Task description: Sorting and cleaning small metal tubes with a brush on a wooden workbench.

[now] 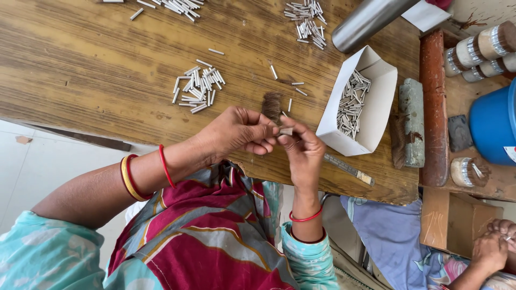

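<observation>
My left hand [239, 131] pinches a small tuft of brown bristle hair [272, 106] that sticks up from the fingers toward the table. My right hand [302, 146] meets it fingertip to fingertip and holds a short silver metal tube [286, 131] at the base of the tuft. Both hands hover over the near edge of the worn wooden table [97, 59]. A loose pile of the same silver tubes [198, 87] lies just beyond my left hand. A white paper box [379, 102] with several tubes inside stands to the right of my right hand.
More tube piles [307, 20] lie at the far edge beside a grey metal cylinder [365, 22]. A thin metal file [348, 168] lies near the table edge. At right are a green-grey stone block [413, 122], a blue bucket [493, 126], tape rolls [478, 53] and another person's hands [492, 247].
</observation>
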